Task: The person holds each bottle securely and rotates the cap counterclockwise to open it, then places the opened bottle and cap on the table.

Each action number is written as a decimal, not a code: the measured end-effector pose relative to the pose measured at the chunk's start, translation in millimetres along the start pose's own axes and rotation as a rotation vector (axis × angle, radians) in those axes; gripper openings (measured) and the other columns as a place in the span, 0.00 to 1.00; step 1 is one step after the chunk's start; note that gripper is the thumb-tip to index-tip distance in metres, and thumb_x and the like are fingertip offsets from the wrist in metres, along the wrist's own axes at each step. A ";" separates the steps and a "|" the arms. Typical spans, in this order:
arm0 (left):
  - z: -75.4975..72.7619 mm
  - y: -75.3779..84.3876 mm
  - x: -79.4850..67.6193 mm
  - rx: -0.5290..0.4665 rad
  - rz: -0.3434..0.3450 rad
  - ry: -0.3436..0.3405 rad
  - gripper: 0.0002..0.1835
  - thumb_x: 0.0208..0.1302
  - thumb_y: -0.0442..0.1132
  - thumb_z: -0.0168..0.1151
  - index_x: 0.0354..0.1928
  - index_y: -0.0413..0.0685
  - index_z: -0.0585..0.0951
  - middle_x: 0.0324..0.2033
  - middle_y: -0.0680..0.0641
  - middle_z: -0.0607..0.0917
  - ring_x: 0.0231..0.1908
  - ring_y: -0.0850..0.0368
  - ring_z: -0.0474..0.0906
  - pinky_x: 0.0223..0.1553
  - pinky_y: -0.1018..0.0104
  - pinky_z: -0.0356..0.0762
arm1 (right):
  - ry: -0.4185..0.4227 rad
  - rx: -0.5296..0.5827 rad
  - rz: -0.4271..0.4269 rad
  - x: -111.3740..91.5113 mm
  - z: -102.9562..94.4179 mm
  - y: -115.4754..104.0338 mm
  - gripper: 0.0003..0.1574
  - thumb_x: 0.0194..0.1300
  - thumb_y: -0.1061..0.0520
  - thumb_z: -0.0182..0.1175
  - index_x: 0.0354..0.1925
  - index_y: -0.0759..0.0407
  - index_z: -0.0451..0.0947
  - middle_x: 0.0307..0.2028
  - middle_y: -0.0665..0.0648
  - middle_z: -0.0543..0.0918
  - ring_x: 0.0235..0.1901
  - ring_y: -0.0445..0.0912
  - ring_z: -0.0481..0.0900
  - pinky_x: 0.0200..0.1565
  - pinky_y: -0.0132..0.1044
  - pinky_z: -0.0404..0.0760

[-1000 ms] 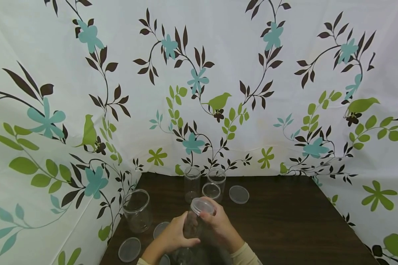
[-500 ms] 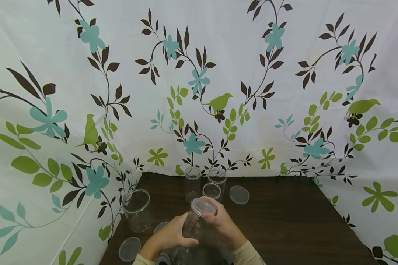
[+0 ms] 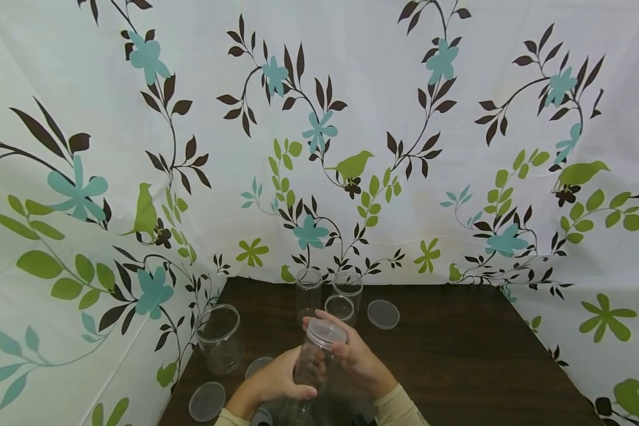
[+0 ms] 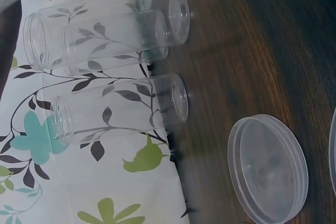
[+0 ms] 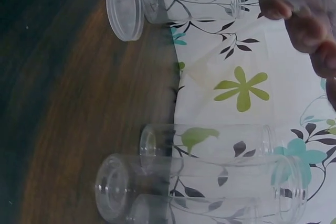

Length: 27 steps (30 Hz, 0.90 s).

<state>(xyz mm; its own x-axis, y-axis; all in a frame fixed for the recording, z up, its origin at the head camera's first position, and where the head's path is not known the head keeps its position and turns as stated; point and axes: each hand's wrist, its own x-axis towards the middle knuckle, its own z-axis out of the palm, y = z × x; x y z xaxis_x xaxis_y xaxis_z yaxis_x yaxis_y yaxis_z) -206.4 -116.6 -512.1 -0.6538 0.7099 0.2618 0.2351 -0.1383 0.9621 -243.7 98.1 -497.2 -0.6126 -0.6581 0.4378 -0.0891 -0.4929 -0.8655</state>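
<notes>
My left hand (image 3: 277, 376) grips a clear plastic jar (image 3: 307, 370) round its body, its fingers visible through the wall. The jar is raised in front of me and tilted. A translucent lid (image 3: 326, 333) sits over its mouth. With its thumb on the near edge and its fingers around the far edge, my right hand (image 3: 362, 358) holds that lid. In the right wrist view, curled fingers (image 5: 308, 31) show at the upper right beside blurred clear plastic.
Behind the hands stand tall clear jars (image 3: 309, 305) and a shorter one (image 3: 339, 307). A wide jar (image 3: 219, 352) is at the left. Loose lids lie at the back right (image 3: 383, 314), front left (image 3: 207, 402) and beside the left hand (image 3: 258, 365). Patterned cloth (image 3: 436, 177) surrounds the dark table (image 3: 468, 355).
My right hand's fingers have come into sight around the far side of the lid, where they were hidden before. The jar stays in about the same place in my left hand.
</notes>
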 end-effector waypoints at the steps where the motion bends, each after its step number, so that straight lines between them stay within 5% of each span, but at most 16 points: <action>1: -0.2 -0.3 0.0 0.006 -0.004 0.012 0.31 0.60 0.31 0.69 0.60 0.26 0.66 0.49 0.34 0.80 0.49 0.54 0.83 0.53 0.58 0.81 | 0.013 0.011 0.002 -1.2 -0.2 1.5 0.48 0.73 0.41 0.60 0.76 0.65 0.54 0.70 0.67 0.69 0.69 0.53 0.69 0.68 0.42 0.67; 7: -3.0 -2.3 -2.5 0.030 -0.026 0.081 0.31 0.60 0.30 0.69 0.60 0.25 0.66 0.48 0.33 0.80 0.47 0.55 0.83 0.52 0.58 0.81 | 0.150 0.036 0.021 -6.4 4.6 6.4 0.52 0.70 0.39 0.63 0.73 0.68 0.51 0.68 0.58 0.73 0.64 0.47 0.74 0.64 0.39 0.71; 13: -5.3 -3.6 -6.4 0.091 -0.037 0.132 0.31 0.59 0.31 0.70 0.60 0.24 0.67 0.47 0.37 0.79 0.47 0.56 0.83 0.52 0.61 0.81 | 0.272 -0.071 0.058 -6.4 12.0 8.6 0.61 0.67 0.37 0.65 0.68 0.82 0.49 0.57 0.53 0.79 0.58 0.41 0.77 0.60 0.33 0.74; 22: -4.7 -3.5 -4.5 0.135 -0.047 0.137 0.29 0.57 0.29 0.70 0.59 0.27 0.69 0.46 0.42 0.81 0.46 0.58 0.83 0.52 0.62 0.80 | 0.312 -0.153 0.037 -4.4 17.7 7.5 0.51 0.71 0.43 0.64 0.66 0.84 0.56 0.53 0.51 0.82 0.54 0.42 0.79 0.58 0.34 0.76; 27: -3.9 -1.7 -5.0 0.114 -0.040 0.091 0.29 0.57 0.29 0.71 0.58 0.28 0.69 0.46 0.40 0.83 0.47 0.60 0.82 0.53 0.63 0.80 | 0.185 -0.077 0.017 -4.0 13.7 6.9 0.40 0.74 0.48 0.61 0.66 0.77 0.62 0.55 0.53 0.83 0.56 0.44 0.79 0.60 0.37 0.75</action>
<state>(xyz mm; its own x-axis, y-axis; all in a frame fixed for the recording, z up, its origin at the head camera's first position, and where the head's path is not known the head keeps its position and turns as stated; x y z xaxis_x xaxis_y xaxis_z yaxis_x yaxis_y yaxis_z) -206.4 -122.6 -514.8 -0.7254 0.6473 0.2343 0.2844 -0.0281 0.9583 -231.1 89.6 -501.6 -0.7475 -0.5467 0.3773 -0.1333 -0.4329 -0.8915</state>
